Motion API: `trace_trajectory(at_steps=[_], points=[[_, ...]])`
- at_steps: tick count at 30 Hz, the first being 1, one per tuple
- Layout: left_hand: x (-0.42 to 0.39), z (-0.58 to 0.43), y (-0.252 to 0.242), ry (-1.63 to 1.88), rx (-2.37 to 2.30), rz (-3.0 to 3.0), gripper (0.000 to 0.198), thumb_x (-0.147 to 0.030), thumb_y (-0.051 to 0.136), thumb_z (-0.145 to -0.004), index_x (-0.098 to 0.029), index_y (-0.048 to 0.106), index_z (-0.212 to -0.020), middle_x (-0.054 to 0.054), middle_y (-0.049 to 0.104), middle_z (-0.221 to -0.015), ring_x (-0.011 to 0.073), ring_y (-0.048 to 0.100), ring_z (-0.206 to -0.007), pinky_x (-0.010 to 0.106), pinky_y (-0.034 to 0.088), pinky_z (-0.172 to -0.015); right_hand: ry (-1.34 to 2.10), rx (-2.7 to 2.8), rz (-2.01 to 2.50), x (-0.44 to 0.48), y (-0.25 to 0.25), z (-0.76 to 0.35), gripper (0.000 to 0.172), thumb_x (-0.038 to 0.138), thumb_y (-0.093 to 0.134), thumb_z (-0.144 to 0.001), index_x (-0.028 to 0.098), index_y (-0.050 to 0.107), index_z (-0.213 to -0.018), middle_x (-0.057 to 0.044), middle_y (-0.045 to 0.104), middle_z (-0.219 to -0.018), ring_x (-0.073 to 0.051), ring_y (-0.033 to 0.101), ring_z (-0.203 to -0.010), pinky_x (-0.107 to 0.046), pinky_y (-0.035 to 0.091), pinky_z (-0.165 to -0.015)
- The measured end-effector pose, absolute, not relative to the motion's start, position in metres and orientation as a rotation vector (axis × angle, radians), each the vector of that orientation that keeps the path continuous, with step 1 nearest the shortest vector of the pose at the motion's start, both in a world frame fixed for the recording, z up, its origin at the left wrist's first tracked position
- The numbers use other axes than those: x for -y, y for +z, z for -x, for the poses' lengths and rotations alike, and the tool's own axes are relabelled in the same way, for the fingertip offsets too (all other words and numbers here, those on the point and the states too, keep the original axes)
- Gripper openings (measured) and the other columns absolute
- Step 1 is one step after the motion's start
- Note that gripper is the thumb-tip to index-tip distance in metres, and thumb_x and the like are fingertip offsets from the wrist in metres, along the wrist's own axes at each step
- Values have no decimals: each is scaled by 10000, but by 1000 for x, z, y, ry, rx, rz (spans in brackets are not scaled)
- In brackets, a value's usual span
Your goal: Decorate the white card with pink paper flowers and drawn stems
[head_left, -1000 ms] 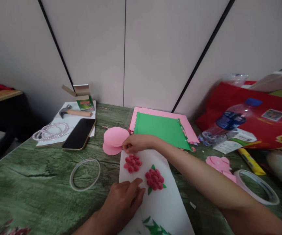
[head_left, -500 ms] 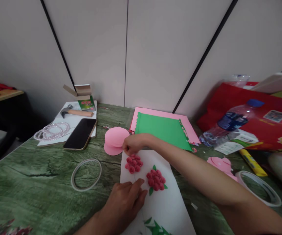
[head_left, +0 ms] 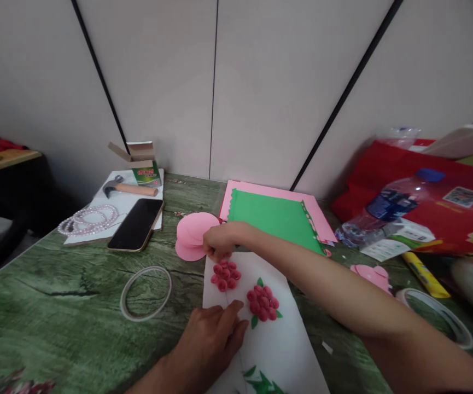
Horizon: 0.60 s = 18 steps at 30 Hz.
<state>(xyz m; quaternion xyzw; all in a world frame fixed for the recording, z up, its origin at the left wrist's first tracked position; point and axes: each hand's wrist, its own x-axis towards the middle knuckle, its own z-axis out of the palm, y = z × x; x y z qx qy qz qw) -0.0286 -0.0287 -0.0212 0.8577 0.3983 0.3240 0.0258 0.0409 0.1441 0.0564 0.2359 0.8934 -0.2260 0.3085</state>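
A white paper sheet [head_left: 277, 345] lies in front of me, bearing two clusters of curled red paper flowers. The left cluster [head_left: 225, 275] sits just below my right hand [head_left: 222, 242]; the right cluster [head_left: 263, 302] has green leaves around it. My right hand reaches across to the sheet's far left corner, fingers closed and pointing down; what they hold, if anything, is hidden. Pink paper circles [head_left: 191, 235] lie right beside it. On the sheet's left edge rests my left hand [head_left: 209, 336], index finger and thumb apart, nothing visible in it. Green cut leaves [head_left: 263, 383] lie at the near end.
At left are a tape roll [head_left: 122, 295], a phone [head_left: 135, 225], a hammer [head_left: 133, 189], beads [head_left: 91, 220] and a small box [head_left: 146, 174]. Behind lies green paper [head_left: 264, 216]. Rightward are a bottle [head_left: 387, 205], a yellow tube [head_left: 427, 276], a second tape roll [head_left: 445, 323] and a red bag [head_left: 420, 158].
My right hand has shifted very slightly left, toward the pink circles. My left hand stays in place on the sheet.
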Motion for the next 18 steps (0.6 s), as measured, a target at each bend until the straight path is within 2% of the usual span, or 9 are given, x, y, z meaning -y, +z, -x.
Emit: trace_trajectory(at_steps=[10, 15, 17, 18], points=[[30, 28, -21, 975, -1227, -2649, 216, -232, 304, -943, -124, 453, -1056, 8, 650, -616, 147, 624, -505, 247, 480, -442, -418, -2347, -656, -132, 69, -35, 188, 50, 552, -671, 92, 699, -780, -59, 663, -697, -143, 563, -642, -237, 404, -573], [30, 29, -21, 972, -1247, -2645, 220, -237, 304, -943, -128, 456, -1058, 4, 642, -599, 139, 617, -493, 233, 472, -446, -326, -2316, -765, -122, 75, -26, 116, 45, 605, -632, 87, 695, -692, -73, 662, -644, -188, 588, -654, -281, 437, -608], [30, 29, -21, 971, -1252, -2650, 220, -238, 301, -944, -129, 455, -1058, 8, 647, -608, 143, 623, -502, 238, 476, -448, -311, -2305, -822, -120, 75, -23, 30, 77, 656, -617, 97, 677, -620, -64, 638, -587, -202, 590, -654, -294, 453, -614], [30, 28, -21, 968, -1250, -2650, 218, -235, 303, -943, -129, 454, -1058, 9, 649, -612, 146, 625, -507, 242, 479, -451, -317, -2303, -849, -120, 75, -21, 40, 105, 682, -614, 104, 663, -579, -55, 617, -546, -205, 589, -654, -296, 460, -615]])
